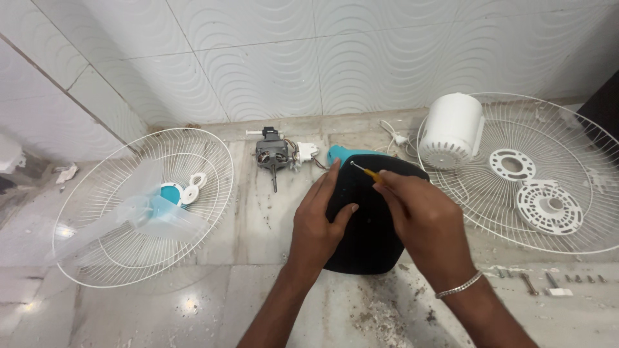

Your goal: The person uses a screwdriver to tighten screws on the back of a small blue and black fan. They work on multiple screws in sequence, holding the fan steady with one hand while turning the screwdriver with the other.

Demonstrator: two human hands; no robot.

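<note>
Left hand (pixel 319 222) steadies a black fan base (pixel 367 225), fingers spread; right hand (pixel 422 219) grips a screwdriver (pixel 365 171) (its tip could slip off, judging by the steep angle).

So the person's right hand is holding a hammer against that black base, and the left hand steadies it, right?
Not quite. In the head view the right hand holds a small screwdriver, not a hammer, against the black base. The left hand does rest on it.
</note>
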